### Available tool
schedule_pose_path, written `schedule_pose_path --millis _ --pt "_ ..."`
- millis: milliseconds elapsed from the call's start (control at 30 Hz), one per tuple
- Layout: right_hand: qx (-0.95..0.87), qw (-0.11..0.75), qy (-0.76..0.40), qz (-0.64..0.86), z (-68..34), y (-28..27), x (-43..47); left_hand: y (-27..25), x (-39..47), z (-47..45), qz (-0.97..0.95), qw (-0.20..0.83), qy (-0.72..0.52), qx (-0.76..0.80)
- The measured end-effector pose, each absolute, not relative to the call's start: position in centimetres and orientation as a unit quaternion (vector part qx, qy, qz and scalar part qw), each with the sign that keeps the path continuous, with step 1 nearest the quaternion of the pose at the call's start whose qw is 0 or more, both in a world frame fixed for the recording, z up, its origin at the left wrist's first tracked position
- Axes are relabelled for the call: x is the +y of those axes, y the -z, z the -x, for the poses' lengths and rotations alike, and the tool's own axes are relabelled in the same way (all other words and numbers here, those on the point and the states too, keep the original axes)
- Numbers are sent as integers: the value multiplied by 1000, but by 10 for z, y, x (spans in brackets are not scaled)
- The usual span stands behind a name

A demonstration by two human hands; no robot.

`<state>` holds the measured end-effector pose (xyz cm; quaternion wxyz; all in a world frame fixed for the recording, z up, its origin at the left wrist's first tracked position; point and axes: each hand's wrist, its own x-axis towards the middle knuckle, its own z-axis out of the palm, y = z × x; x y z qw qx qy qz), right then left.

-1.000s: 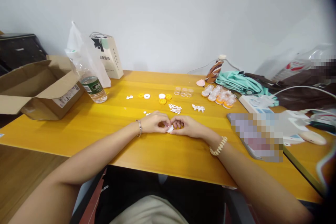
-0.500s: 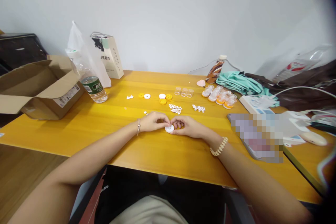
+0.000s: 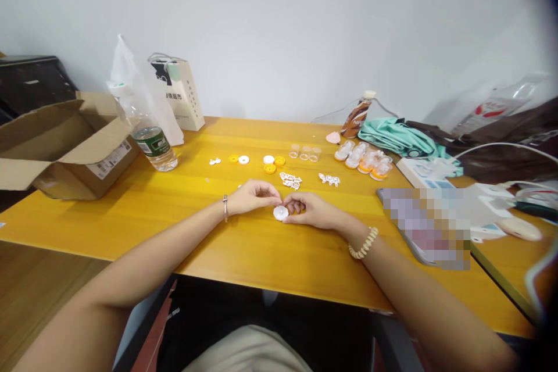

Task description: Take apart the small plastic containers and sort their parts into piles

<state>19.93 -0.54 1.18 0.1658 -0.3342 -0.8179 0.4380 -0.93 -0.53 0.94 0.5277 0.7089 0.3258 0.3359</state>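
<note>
Round white plastic-looking disc [image 3: 281, 213], no long axis, over the yellow-brown wooden table [image 3: 244, 256]: my right grip [image 3: 285, 210] pinches its right edge; my left grip [image 3: 279, 198] is by its far-left rim, open or closed I cannot tell.

Count one scalloped white disc [image 3: 281, 213], two other white discs [image 3: 243, 160], three yellow discs [image 3: 270, 168], three clear cylinders [image 3: 304, 153], four clear-topped pieces [image 3: 358, 154] and one cardboard box [image 3: 82, 179].
</note>
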Motion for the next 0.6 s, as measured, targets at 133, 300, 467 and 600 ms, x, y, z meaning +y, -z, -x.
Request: schedule_pose_path --millis 133,300,467,600 --pt "-817 167 -442 332 -200 -11 -5 -11 -6 9 -696 534 -344 335" --pt "-816 167 -442 333 -200 -11 -5 -11 -6 9 -696 536 -340 336" --pt "-816 167 -443 332 -200 -11 -5 -11 -7 8 -691 536 -346 340" --pt "-814 169 -445 332 -200 -10 -5 -10 -7 7 -686 534 -350 349"
